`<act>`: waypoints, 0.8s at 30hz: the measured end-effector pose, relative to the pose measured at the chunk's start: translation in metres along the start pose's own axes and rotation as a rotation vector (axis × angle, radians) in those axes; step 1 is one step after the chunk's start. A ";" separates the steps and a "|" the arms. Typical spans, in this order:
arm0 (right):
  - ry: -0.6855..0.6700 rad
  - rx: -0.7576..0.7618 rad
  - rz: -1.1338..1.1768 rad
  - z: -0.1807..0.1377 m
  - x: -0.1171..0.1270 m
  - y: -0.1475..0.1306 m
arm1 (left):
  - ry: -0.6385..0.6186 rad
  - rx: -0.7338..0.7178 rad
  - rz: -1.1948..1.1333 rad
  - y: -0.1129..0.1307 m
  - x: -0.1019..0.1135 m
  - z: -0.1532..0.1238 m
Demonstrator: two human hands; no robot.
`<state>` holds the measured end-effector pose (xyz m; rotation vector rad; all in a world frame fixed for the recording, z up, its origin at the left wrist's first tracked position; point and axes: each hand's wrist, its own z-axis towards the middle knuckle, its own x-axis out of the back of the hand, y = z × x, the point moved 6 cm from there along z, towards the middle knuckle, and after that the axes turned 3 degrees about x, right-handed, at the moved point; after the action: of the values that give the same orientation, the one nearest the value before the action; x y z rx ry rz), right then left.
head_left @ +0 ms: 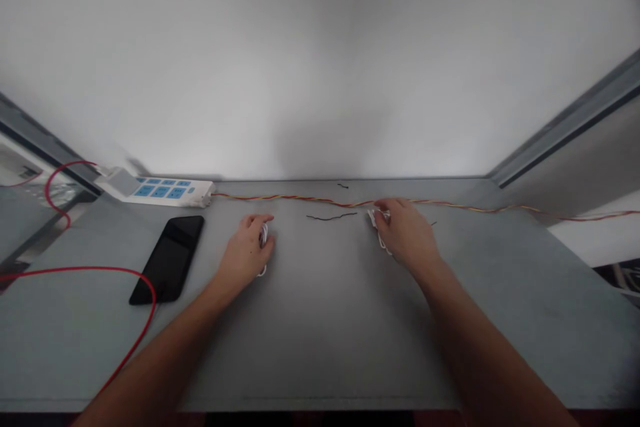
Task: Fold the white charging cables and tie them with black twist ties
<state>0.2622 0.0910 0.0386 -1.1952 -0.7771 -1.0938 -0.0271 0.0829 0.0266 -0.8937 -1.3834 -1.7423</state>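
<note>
My left hand (246, 250) rests on the grey table (320, 333), fingers curled around a bundle of white cable (263, 239) that peeks out at its right side. My right hand (406, 230) lies further right, its fingers closed on another piece of white cable (376, 221) showing at its left edge. Between the hands lies a short thin black wire (331, 217). How the two white pieces join is hidden under the hands.
A black phone (170, 257) lies left of my left hand, with a red cable (100, 273) looping to it. A white and blue power strip (160, 190) sits at the back left. A twisted red-yellow cord (450, 205) runs along the back to the right.
</note>
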 end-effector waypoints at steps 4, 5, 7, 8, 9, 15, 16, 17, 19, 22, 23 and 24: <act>-0.184 -0.011 -0.241 -0.003 -0.009 0.000 | -0.036 -0.013 0.108 -0.004 -0.004 0.000; -0.213 -0.001 -0.265 -0.003 -0.012 -0.001 | -0.039 -0.026 0.116 -0.004 -0.004 0.000; -0.253 0.028 -0.273 -0.004 -0.016 -0.005 | -0.044 -0.057 0.124 -0.003 -0.006 0.000; -0.265 0.047 -0.261 -0.005 -0.017 -0.007 | -0.047 -0.073 0.130 -0.003 -0.006 -0.001; -0.276 0.068 -0.243 -0.006 -0.018 -0.010 | -0.052 -0.087 0.139 -0.002 -0.007 -0.001; -0.342 0.120 -0.226 -0.012 -0.019 -0.017 | -0.106 -0.107 0.297 0.003 -0.009 -0.004; -0.350 0.119 -0.238 -0.013 -0.020 -0.017 | -0.109 -0.085 0.346 0.002 -0.008 -0.004; -0.354 0.116 -0.247 -0.014 -0.020 -0.017 | -0.107 -0.056 0.397 0.001 -0.005 -0.004; -0.351 0.114 -0.255 -0.014 -0.022 -0.018 | -0.069 0.010 0.500 -0.003 0.005 -0.003; -0.343 0.104 -0.250 -0.014 -0.023 -0.018 | 0.070 0.108 0.621 -0.012 0.027 0.000; -0.344 0.101 -0.245 -0.014 -0.024 -0.018 | 0.096 0.150 0.644 -0.018 0.032 0.001; -0.344 0.096 -0.241 -0.014 -0.024 -0.018 | 0.098 0.185 0.652 -0.024 0.035 0.003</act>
<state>0.2368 0.0832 0.0193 -1.2459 -1.2514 -1.0432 -0.0646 0.0850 0.0455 -0.9984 -1.0116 -1.1273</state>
